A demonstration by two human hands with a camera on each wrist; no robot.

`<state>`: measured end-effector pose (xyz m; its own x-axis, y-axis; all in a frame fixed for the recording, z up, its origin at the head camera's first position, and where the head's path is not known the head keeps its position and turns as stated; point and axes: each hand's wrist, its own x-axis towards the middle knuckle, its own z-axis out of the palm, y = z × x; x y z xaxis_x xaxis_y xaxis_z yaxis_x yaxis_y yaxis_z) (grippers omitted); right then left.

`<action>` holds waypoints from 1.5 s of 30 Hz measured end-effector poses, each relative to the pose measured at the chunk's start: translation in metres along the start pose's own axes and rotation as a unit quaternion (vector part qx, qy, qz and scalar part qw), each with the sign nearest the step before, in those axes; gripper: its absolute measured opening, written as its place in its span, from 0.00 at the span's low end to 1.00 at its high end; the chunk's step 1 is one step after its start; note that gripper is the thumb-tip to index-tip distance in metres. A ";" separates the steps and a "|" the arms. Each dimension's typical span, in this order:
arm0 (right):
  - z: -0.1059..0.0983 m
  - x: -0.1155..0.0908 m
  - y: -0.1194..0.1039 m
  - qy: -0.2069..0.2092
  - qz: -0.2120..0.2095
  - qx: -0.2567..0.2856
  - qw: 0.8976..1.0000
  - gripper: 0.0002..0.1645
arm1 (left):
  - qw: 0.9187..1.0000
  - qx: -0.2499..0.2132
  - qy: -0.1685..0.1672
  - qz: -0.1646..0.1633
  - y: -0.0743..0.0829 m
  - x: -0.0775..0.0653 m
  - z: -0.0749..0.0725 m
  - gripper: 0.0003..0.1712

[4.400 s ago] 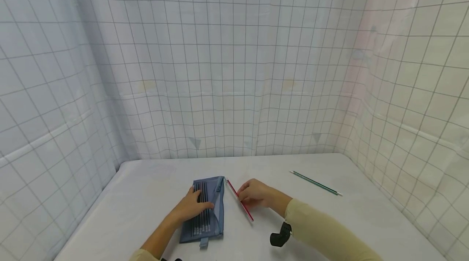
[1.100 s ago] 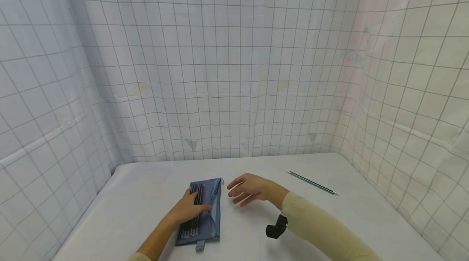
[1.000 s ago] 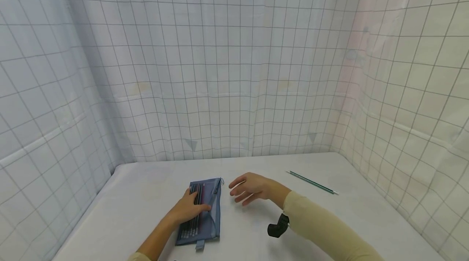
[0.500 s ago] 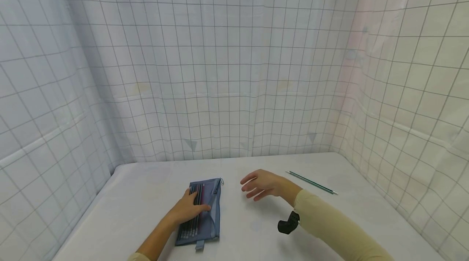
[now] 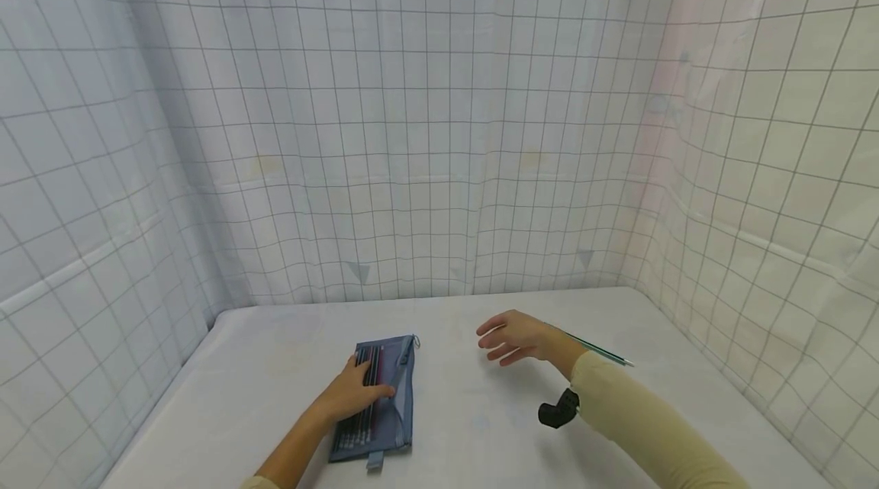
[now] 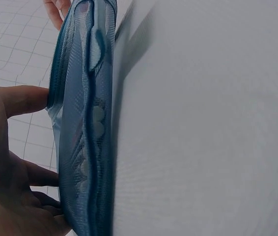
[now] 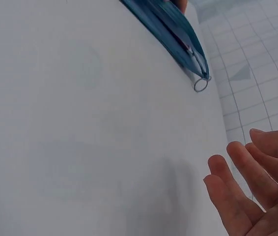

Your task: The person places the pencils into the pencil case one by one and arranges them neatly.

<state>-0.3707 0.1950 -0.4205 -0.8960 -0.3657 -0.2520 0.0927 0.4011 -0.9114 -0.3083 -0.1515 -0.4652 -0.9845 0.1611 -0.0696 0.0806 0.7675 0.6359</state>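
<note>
A blue see-through pencil case [image 5: 404, 416] lies on the white table, with several dark pencils [image 5: 355, 432] and one reddish pencil [image 5: 381, 365] showing through its face. My left hand [image 5: 352, 395] rests on the case with fingers spread; in the left wrist view its thumb [image 6: 28, 100] touches the zip edge. Over the table to the right of the case, my right hand [image 5: 518, 336] hovers with loosely bent fingers and nothing in them. Behind its wrist lies a dark green pencil [image 5: 604, 354], its far end partly hidden by that hand.
A metal ring [image 7: 201, 85] hangs at the far corner of the case, and a fabric tab [image 5: 375, 461] sticks out at its near end. Gridded white curtains [image 5: 439, 130] enclose the table [image 5: 288, 344] at the back and sides. A black wrist camera [image 5: 559, 409] hangs under the right sleeve.
The red pencil that my right hand held beside the case is now inside it. Over the last second my right hand has moved right, toward the green pencil. My left hand stays on the case.
</note>
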 end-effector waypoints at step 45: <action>-0.104 -0.038 0.034 0.071 0.003 -0.163 0.984 0.24 | 1.000 -0.001 0.002 0.004 -0.003 0.002 0.002 0.54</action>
<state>-0.3784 0.3099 -0.4084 -0.9495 -0.2507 -0.1887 -0.0248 0.6594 -0.7514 -0.3100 -0.1522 -0.4687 -0.9844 0.1644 -0.0622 0.0875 0.7650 0.6381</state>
